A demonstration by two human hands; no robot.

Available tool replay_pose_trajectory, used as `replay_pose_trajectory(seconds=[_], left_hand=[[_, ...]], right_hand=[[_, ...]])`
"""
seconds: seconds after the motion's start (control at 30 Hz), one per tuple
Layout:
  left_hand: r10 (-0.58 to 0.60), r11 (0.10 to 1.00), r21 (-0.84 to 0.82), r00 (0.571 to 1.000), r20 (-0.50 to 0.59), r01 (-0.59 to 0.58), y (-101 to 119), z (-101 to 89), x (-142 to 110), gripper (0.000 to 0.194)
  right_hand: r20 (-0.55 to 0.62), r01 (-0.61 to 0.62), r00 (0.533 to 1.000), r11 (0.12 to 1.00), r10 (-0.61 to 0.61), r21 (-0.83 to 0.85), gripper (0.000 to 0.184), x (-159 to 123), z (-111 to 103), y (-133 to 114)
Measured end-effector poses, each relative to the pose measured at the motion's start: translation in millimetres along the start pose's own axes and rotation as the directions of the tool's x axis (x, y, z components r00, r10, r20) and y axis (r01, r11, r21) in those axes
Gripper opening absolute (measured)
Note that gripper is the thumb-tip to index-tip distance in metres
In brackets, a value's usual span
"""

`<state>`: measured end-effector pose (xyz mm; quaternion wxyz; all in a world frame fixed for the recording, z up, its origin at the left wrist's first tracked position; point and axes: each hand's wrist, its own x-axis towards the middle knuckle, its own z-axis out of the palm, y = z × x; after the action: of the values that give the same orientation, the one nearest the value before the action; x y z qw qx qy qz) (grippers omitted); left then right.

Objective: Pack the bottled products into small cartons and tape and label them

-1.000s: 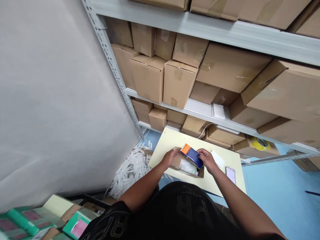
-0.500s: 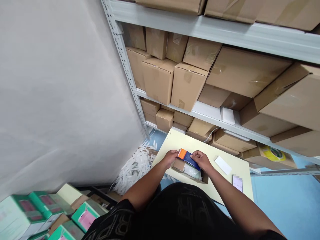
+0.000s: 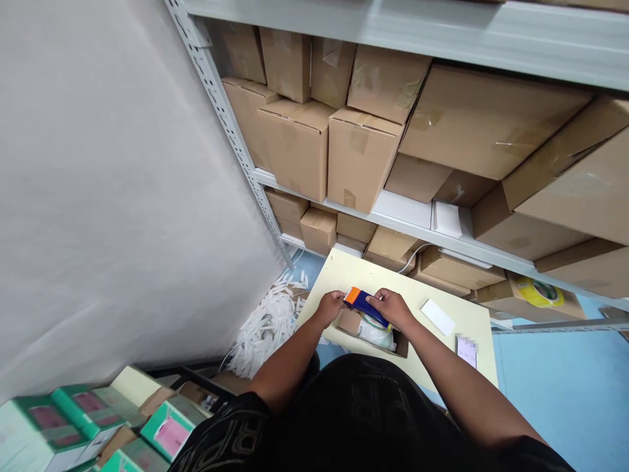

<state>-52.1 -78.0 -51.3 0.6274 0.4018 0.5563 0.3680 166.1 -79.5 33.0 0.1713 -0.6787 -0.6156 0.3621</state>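
cardboard box: brown and small, our open carton [image 3: 351, 322] sits on the pale yellow table [image 3: 354, 272] just in front of our body, with a white wrapped item [image 3: 376, 333] lying inside it.
right hand: our right hand [image 3: 393, 308] is closed around the rear of the tape dispenser [image 3: 362, 303], gripping it over the top of the box.
tape dispenser: blue body with an orange front end, held low across the carton's open top, tilted slightly down to the right.
left hand: our left hand [image 3: 330, 305] rests on the carton's left edge, fingers curled against the flap beside the orange end; we cannot tell whether it pinches the cardboard or only steadies it.
table top: a white card [image 3: 438, 317] lies to the right, well apart from the box, and a phone [image 3: 466, 351] lies near the right edge.
floor: a heap of white paper strips [image 3: 265, 328] lies to the left of the table.
shelving: a grey metal rack [image 3: 407, 216] stacked with brown cartons [image 3: 358, 157] stands behind the table, and a yellow tape roll [image 3: 538, 293] rests on a low box to the right.
lower left: green and white boxes [image 3: 73, 419] are piled beside us.
risk: we judge the carton is light, so a hard pull on the dispenser could drag it along the table if our left hand slackens.
risk two: the flaps look not fully flat, so tape could land crooked or catch the white item.
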Motion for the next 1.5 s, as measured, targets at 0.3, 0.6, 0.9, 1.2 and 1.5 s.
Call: replay_pose_trajectory(seconds=[0.3,0.6,0.9,1.2,1.5], left_hand=[[-0.018,0.992,0.124,0.993,-0.114,0.032,-10.7,-56.3,-2.4,0.025],[0.079,0.899,0.436,0.995,-0.067,-0.042,-41.7,-26.6,-11.1,0.028],[0.002,0.804,0.594,1.000,-0.031,0.017,-44.3,-24.3,0.6,0.057],[0.332,0.390,0.697,0.798,0.503,-0.602,-7.6,-15.7,-23.8,0.090],[0.319,0.192,0.776,0.786,0.530,-0.601,-7.0,-9.7,-27.2,0.086]], right_hand=[[0.085,-0.037,0.996,0.999,0.033,0.039,0.038,-5.8,-22.0,20.9],[0.066,0.007,0.998,1.000,-0.006,-0.014,0.036,-18.2,-22.2,31.9],[0.053,0.012,0.999,0.998,-0.010,-0.054,0.036,-17.2,-22.8,30.1],[0.052,0.013,0.999,0.994,-0.008,-0.105,0.035,-13.8,-21.2,34.0],[0.070,0.022,0.997,0.993,-0.014,-0.117,0.031,-12.3,-28.7,26.2]])
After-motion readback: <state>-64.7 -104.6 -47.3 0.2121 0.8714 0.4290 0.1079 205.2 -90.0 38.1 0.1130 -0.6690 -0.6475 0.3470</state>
